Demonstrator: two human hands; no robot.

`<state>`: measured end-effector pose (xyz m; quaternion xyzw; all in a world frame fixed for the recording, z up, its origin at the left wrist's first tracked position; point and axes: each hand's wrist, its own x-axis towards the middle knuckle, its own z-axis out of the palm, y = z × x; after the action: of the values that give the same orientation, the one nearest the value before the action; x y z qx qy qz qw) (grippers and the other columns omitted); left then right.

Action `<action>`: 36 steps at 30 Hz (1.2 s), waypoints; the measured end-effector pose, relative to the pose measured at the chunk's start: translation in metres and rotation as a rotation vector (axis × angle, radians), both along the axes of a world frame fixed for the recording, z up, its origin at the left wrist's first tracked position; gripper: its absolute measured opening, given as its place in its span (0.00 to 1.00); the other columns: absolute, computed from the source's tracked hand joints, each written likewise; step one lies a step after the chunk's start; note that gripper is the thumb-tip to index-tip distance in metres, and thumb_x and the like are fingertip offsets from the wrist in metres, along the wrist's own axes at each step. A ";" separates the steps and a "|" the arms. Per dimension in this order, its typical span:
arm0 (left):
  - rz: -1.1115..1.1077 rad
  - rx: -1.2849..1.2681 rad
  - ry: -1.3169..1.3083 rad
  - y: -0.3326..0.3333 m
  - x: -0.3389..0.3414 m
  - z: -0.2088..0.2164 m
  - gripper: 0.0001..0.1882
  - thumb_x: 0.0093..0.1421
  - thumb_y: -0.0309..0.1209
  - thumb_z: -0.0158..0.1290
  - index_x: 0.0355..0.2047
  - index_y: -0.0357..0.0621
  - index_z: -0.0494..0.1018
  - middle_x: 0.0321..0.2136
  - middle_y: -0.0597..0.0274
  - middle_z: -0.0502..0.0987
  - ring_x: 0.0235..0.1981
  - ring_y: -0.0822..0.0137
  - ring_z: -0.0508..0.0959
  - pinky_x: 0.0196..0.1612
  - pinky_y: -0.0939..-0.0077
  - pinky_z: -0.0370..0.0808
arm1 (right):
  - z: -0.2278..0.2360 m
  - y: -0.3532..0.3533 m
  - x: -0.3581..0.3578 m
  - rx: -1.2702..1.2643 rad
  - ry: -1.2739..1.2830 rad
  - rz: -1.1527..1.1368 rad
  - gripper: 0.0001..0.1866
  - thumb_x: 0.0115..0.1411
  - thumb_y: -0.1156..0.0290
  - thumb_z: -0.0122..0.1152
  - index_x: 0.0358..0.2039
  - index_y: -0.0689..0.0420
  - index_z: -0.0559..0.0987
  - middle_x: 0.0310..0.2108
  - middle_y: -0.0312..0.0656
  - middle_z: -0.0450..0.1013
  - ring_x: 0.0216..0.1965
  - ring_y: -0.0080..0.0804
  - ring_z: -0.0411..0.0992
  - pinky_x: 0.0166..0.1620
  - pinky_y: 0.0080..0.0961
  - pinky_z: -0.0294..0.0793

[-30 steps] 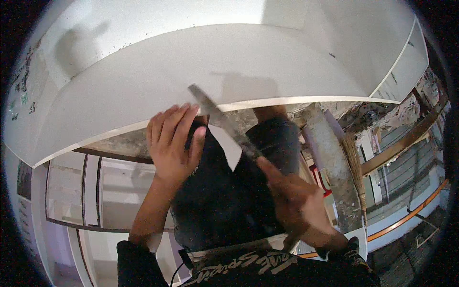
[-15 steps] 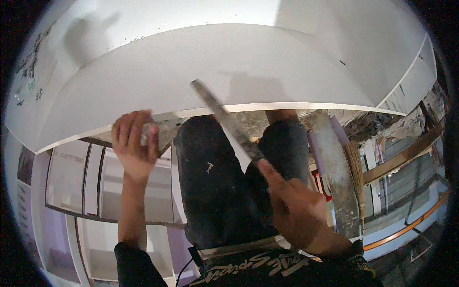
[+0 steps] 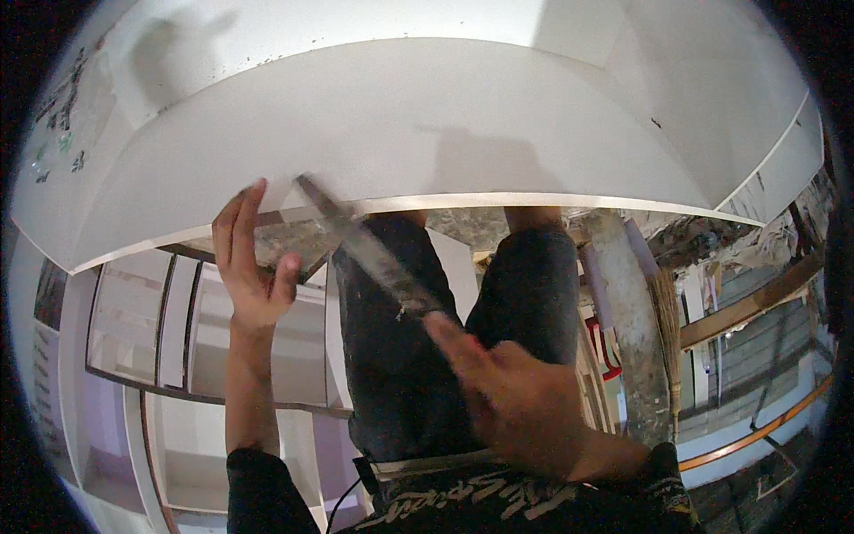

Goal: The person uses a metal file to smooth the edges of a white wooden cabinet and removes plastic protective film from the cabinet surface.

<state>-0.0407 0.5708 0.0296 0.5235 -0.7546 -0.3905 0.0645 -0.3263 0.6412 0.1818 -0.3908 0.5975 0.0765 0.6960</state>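
Note:
My right hand (image 3: 525, 400) is closed round the handle end of a long, flat grey metal file (image 3: 378, 258), forefinger stretched along it. The file slants up and left, blurred by motion. Its tip overlaps the front edge of a white cabinet panel (image 3: 356, 133); I cannot tell whether they touch. To the left, my left hand (image 3: 249, 254) is raised at the same edge with its fingers stretched out and thumb apart, holding nothing. Whether its fingertips press the panel is not clear. My legs (image 3: 391, 356) in dark trousers are below the panel edge.
White and lilac shelving units (image 3: 258, 347) with dark edges stand at the lower left. On the right are a straw broom (image 3: 664, 329), a worn grey plank (image 3: 633, 311), and a brown wooden strip (image 3: 747, 307). Loose scraps lie under the panel's right corner.
My right hand and the file have swung to the left, bringing the file's tip closer to my left hand. The left hand's fingers have straightened upward from a curled pose.

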 end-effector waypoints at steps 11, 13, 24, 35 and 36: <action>-0.422 0.281 -0.207 -0.029 -0.037 -0.012 0.31 0.63 0.51 0.55 0.59 0.43 0.73 0.59 0.55 0.76 0.62 0.50 0.73 0.66 0.50 0.66 | -0.044 -0.028 0.034 -0.123 0.192 0.089 0.36 0.61 0.71 0.60 0.71 0.42 0.66 0.22 0.44 0.70 0.17 0.43 0.73 0.22 0.43 0.73; -0.437 0.289 -0.197 -0.020 -0.048 -0.020 0.32 0.63 0.51 0.55 0.61 0.44 0.72 0.60 0.55 0.75 0.63 0.50 0.72 0.65 0.51 0.67 | -0.042 -0.020 0.025 -0.147 0.217 0.099 0.34 0.61 0.72 0.61 0.69 0.42 0.68 0.21 0.43 0.69 0.17 0.44 0.72 0.22 0.43 0.72; -0.364 0.269 -0.059 0.025 -0.124 0.006 0.39 0.54 0.56 0.60 0.57 0.39 0.74 0.57 0.52 0.76 0.62 0.51 0.73 0.64 0.54 0.69 | -0.004 0.003 -0.036 -0.030 0.316 0.152 0.29 0.64 0.73 0.59 0.65 0.40 0.73 0.18 0.45 0.67 0.18 0.45 0.71 0.23 0.44 0.69; -0.362 0.297 -0.020 0.035 -0.160 0.007 0.33 0.54 0.46 0.64 0.56 0.41 0.75 0.57 0.53 0.77 0.62 0.51 0.73 0.63 0.54 0.70 | -0.002 0.020 -0.074 -0.035 0.279 0.076 0.25 0.65 0.72 0.59 0.63 0.43 0.76 0.17 0.45 0.68 0.19 0.47 0.71 0.24 0.44 0.71; -0.342 0.315 -0.010 0.038 -0.163 0.010 0.32 0.54 0.45 0.65 0.56 0.41 0.75 0.57 0.54 0.77 0.62 0.51 0.73 0.64 0.54 0.70 | -0.003 0.021 -0.077 -0.063 0.272 0.056 0.25 0.65 0.72 0.59 0.63 0.43 0.76 0.17 0.45 0.68 0.19 0.47 0.71 0.25 0.44 0.71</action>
<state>-0.2039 0.6084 0.0397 0.3936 -0.7623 -0.5061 -0.0890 -0.4028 0.6625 0.1783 -0.4150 0.6772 0.1296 0.5936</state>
